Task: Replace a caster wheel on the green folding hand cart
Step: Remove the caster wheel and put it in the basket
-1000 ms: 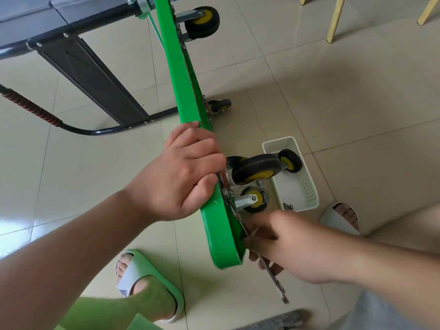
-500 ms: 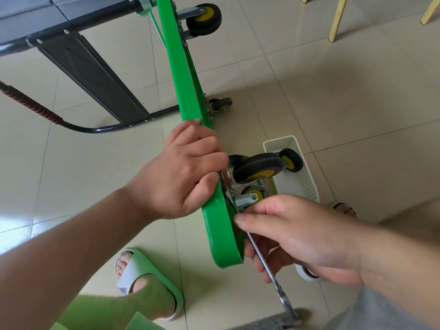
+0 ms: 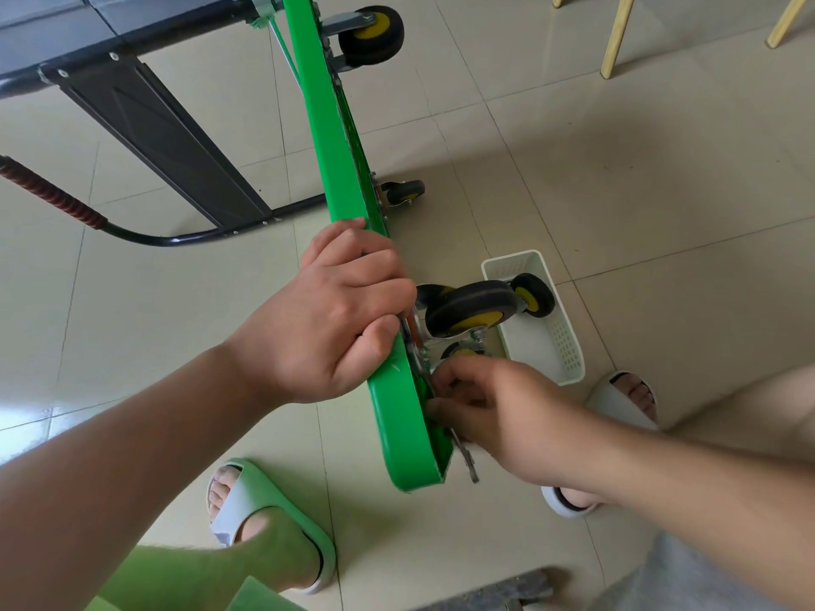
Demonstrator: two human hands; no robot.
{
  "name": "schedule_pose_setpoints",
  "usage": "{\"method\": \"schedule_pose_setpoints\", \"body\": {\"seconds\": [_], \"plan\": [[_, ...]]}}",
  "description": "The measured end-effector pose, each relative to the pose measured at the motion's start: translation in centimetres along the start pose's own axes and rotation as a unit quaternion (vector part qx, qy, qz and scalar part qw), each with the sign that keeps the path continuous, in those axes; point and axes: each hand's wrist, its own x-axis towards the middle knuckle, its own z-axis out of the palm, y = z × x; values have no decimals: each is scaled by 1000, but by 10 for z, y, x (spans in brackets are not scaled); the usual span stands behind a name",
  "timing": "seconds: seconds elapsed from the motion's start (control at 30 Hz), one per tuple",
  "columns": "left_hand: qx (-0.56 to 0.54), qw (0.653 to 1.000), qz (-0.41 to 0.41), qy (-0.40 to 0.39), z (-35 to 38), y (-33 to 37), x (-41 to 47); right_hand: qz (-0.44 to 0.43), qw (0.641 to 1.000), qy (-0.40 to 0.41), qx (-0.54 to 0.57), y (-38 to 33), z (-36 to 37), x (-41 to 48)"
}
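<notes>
We seem midway: left hand [image 3: 335, 328] gripping the green cart deck [image 3: 335, 138], right hand [image 3: 498, 407] with fingers curled round a wrench [image 3: 468, 463] at the mounted caster [image 3: 472, 308], a second caster [image 3: 533, 295] in the white basket [image 3: 566, 350].

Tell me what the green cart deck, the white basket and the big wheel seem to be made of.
Deck: glossy green coat, likely painted metal, though plastic is possible; it shines. Basket: white moulded plastic, with perforated walls. Wheel: matte black rubber-like tyre on a yellow hub, probably plastic.
</notes>
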Motion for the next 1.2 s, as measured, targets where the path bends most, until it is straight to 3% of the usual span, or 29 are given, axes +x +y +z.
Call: {"method": "schedule_pose_setpoints", "body": {"seconds": [0.2,0.43,0.77,0.9,1.07,1.2], "plan": [[-4,1000,-2,0,1,0,0,65,996,-51,-14,-5,-3,-17],[-5,1000,-2,2,0,0,0,147,962,-116,201,-27,-12,-35],[-4,1000,-2,0,0,0,1,127,945,-91,286,-34,-12,-23],[-6,1000,-1,0,0,-1,0,122,955,-88,253,-26,-7,-18],[-8,1000,-2,1,1,0,1,107,982,-5,153,-8,-2,-5],[-6,1000,1,3,1,0,0,77,991,6,110,-1,-4,-1]]}}
